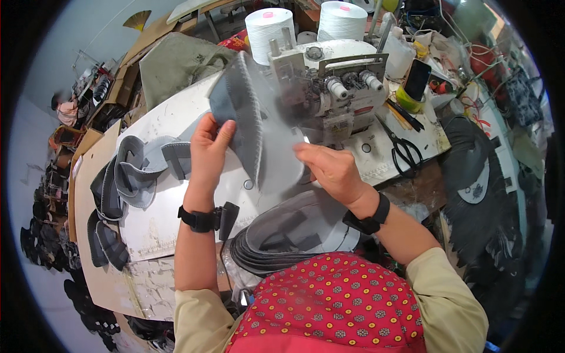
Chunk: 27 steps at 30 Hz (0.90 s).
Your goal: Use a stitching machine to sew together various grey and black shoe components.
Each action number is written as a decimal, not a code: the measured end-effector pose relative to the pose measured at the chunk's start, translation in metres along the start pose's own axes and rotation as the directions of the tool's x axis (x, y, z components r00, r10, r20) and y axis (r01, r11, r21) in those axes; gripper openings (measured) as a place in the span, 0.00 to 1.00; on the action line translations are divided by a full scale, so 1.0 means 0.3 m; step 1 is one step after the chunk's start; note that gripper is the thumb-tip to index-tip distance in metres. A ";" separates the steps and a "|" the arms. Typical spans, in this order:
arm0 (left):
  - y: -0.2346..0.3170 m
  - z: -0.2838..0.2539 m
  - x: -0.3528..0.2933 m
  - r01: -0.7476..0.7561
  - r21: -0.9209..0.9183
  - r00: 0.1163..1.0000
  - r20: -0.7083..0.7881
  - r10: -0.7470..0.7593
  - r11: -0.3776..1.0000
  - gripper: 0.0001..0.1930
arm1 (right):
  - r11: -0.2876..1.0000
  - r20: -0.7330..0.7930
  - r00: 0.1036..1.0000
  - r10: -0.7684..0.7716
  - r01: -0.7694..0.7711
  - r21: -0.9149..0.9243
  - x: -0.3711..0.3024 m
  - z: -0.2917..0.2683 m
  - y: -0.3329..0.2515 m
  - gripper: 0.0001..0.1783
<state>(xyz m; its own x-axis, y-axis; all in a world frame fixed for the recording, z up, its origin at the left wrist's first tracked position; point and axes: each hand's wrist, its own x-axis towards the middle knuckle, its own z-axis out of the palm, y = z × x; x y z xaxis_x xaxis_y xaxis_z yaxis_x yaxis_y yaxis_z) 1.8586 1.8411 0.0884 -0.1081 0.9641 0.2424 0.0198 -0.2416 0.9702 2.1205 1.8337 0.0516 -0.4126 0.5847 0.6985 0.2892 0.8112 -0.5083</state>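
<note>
My left hand point(209, 147) grips a grey fabric piece point(244, 117) between thumb and fingers, holding it raised over the white table. A pale zigzag stitch runs along the piece's dark edge. At its other side, my right hand point(332, 170) is closed in a pinch on the lighter, motion-blurred part of the same piece. Just beyond the fabric stands a sewing machine point(347, 97), partly covered by it. Below my hands, in front of my body, sits a stack of similar grey fabric pieces point(256, 250).
Stitched grey pieces point(135, 170) lie curled at the table's left. Two white thread cones point(269, 32) stand behind the machine. To its right are black scissors point(406, 154) and a phone point(417, 79) in a yellow-green holder. Dark material point(479, 194) hangs at the far right.
</note>
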 end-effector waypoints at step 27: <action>0.109 0.087 -0.218 -0.164 0.389 0.929 0.370 0.010 0.906 0.11 | 0.969 -0.051 0.969 0.243 -0.245 -0.034 0.022 -0.086 -0.051 0.12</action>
<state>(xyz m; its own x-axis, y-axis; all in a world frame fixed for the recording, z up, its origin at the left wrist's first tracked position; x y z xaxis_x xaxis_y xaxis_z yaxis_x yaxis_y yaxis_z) 1.8923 1.7729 0.1045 0.2671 0.9340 0.2374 0.4223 -0.3349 0.8423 2.1356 1.8255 0.0769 -0.2854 0.7641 0.5786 0.4109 0.6429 -0.6464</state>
